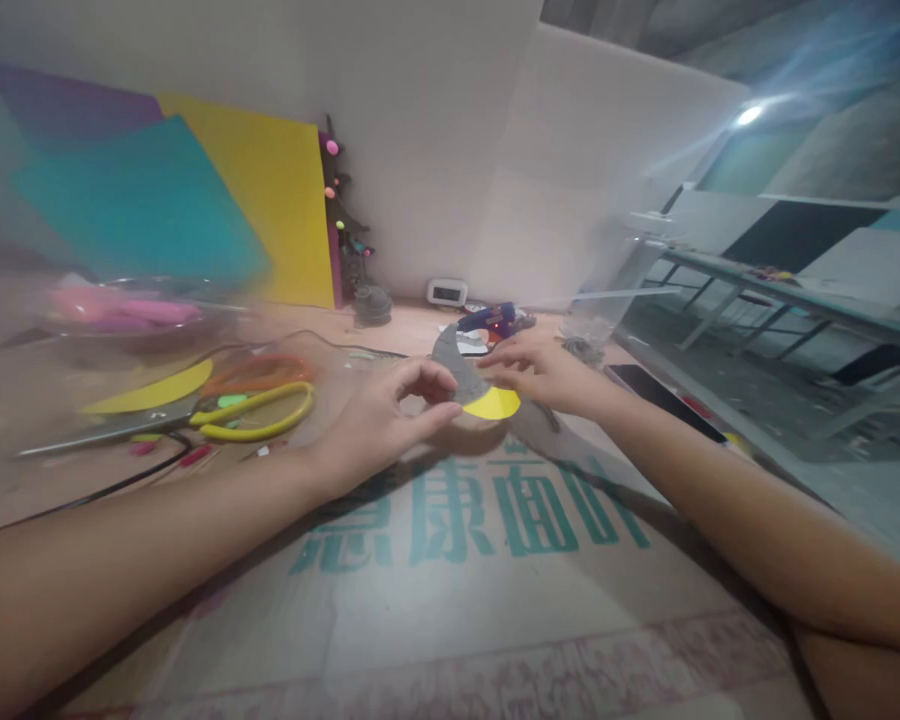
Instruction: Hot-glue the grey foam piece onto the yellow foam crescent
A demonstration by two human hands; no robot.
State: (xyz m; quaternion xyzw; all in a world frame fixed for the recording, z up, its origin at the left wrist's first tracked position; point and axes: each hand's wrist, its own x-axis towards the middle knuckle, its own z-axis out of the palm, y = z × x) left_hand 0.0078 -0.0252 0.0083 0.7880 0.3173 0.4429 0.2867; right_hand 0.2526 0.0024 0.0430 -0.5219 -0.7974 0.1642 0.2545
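A grey crescent-shaped piece [450, 363] is raised over the tabletop, with a bright yellow piece [495, 403] along its lower right end. My left hand [394, 415] pinches its lower left edge between thumb and fingers. On the other side, my right hand [544, 375] has its fingers stretched out and slightly bent over the crescent; whether the fingertips touch it I cannot tell. Just behind the crescent lies a dark blue glue gun [487, 318] with a small red light.
Scissors with yellow and orange handles [259, 415] and a yellow crescent cutout [154, 388] lie at left, near a clear bowl [210, 290] of pink items. Coloured sheets [270, 200] lean on the wall. A small white clock [447, 292] stands behind; a dark phone [664, 400] lies at right.
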